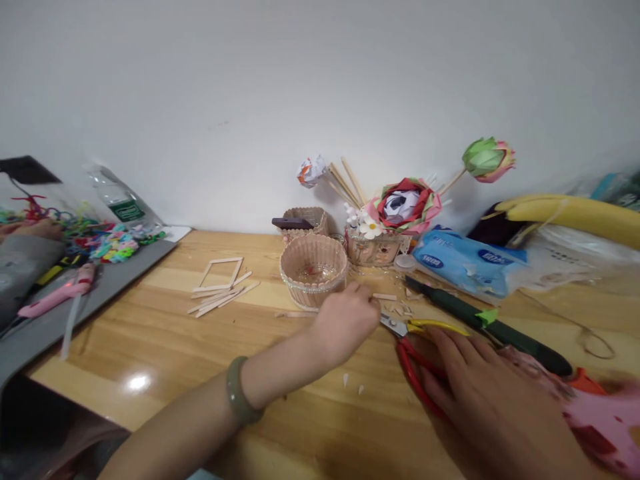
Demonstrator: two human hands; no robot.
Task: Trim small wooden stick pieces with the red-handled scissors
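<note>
My left hand (347, 323), with a green bangle on its wrist, is closed in front of a round basket (314, 270) made of wooden sticks. What its fingers pinch, if anything, is hidden. Scissors (413, 373) with one red and one yellow handle lie under my right hand (473, 367), whose fingers are around the handles. The blades point at the left fingers. A thin wooden stick (295, 314) lies left of my left hand. Small wood scraps (400, 309) lie beyond the blades.
Wooden sticks (220, 297) lie on the left of the table (150, 333). Paper flowers (405, 205), a blue packet (460, 260) and a dark green tool (500, 330) are at the right. Another person's hand (45, 230), a pink glue gun (60, 297) and a bottle (120, 200) are far left.
</note>
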